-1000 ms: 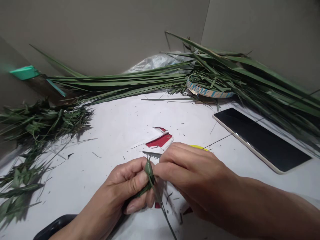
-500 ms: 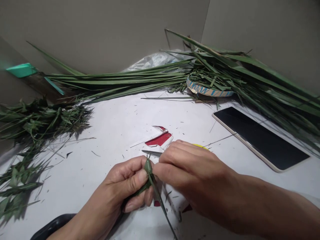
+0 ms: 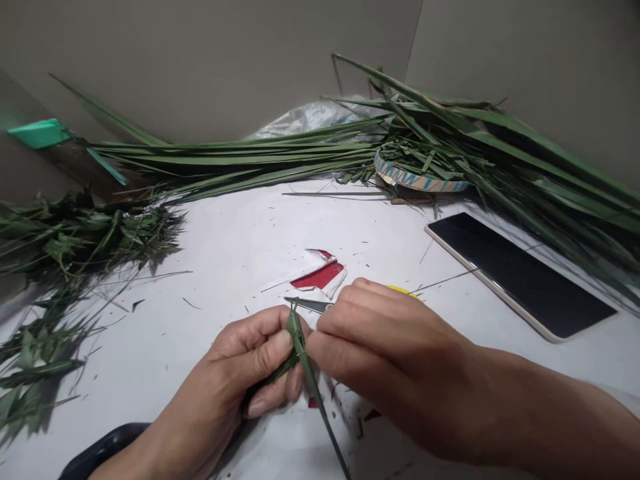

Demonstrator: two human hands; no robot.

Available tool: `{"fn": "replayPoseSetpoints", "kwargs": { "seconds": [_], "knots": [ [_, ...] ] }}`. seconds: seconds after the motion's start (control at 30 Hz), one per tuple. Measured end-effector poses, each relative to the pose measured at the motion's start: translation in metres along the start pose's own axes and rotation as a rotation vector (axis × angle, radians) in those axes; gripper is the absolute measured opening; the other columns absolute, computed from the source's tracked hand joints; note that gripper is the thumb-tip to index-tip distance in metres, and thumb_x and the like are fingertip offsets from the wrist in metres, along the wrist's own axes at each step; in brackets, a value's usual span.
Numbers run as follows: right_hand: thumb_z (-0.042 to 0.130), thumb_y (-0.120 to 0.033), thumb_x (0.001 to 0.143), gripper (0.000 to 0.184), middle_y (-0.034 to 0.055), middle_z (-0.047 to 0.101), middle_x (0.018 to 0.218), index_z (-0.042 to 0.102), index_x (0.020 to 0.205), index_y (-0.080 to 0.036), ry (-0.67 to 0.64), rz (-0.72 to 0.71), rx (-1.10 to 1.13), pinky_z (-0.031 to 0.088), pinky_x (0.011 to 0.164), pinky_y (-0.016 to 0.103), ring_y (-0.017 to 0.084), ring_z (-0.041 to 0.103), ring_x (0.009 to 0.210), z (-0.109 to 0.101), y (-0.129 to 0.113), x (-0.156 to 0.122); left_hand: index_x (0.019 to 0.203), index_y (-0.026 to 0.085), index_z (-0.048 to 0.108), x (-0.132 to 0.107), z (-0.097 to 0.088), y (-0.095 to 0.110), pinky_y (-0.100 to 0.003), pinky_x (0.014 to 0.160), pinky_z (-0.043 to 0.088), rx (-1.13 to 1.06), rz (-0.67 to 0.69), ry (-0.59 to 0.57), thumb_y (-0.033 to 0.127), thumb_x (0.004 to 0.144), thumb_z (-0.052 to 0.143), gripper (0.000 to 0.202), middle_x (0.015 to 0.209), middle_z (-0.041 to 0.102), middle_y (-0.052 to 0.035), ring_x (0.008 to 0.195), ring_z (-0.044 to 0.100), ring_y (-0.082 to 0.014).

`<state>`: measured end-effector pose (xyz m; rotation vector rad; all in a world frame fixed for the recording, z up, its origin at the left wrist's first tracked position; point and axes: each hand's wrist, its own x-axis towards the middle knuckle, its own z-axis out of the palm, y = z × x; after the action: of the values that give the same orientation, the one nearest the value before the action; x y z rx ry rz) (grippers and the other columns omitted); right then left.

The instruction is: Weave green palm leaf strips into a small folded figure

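Note:
My left hand [image 3: 240, 373] is closed round a small folded green leaf piece [image 3: 296, 333], thumb pressed on its side. My right hand [image 3: 380, 347] pinches the same piece from the right, fingers together. A long thin leaf strip [image 3: 325, 427] trails from the piece down toward the bottom edge. Just behind my fingers lies a pair of scissors [image 3: 307, 305], its yellow handle [image 3: 400, 291] mostly hidden by my right hand.
Long green palm leaves [image 3: 240, 163] lie along the back wall, over a round woven tray [image 3: 415, 179]. A dark tablet [image 3: 520, 277] lies at the right. Finished folded leaf pieces [image 3: 75, 240] pile at the left. A torn red-and-white paper [image 3: 320, 275] lies on the white table [image 3: 225, 253].
Both hands have shifted slightly upward with the leaf piece; the trailing strip has swung a little. Nothing was let go.

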<state>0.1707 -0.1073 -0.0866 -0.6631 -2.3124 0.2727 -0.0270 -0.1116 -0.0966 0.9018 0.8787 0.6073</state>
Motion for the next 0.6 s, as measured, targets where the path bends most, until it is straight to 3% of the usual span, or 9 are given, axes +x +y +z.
{"fn": "replayPoseSetpoints", "kwargs": {
  "seconds": [0.37, 0.6],
  "knots": [
    [0.031, -0.009, 0.1, 0.041, 0.0013, 0.051, 0.067, 0.068, 0.081, -0.008, -0.014, -0.001, 0.017, 0.036, 0.066, 0.029, 0.014, 0.042, 0.065, -0.0045, -0.0014, -0.003, 0.073, 0.019, 0.06, 0.0009, 0.0022, 0.0023, -0.021, 0.051, 0.026, -0.017, 0.027, 0.019, 0.03, 0.097, 0.047, 0.03, 0.05, 0.032, 0.007, 0.049, 0.022, -0.0098],
    [0.027, -0.014, 0.104, 0.038, -0.0011, 0.056, 0.073, 0.062, 0.089, -0.017, -0.008, 0.002, 0.119, 0.037, 0.067, 0.027, 0.014, 0.045, 0.069, -0.0051, -0.0007, -0.0013, 0.07, 0.019, 0.06, 0.0026, 0.0046, 0.0061, -0.023, 0.049, 0.019, -0.05, 0.022, 0.077, 0.032, 0.094, 0.052, 0.028, 0.051, 0.031, 0.007, 0.05, 0.016, -0.0102]
  ]
}}
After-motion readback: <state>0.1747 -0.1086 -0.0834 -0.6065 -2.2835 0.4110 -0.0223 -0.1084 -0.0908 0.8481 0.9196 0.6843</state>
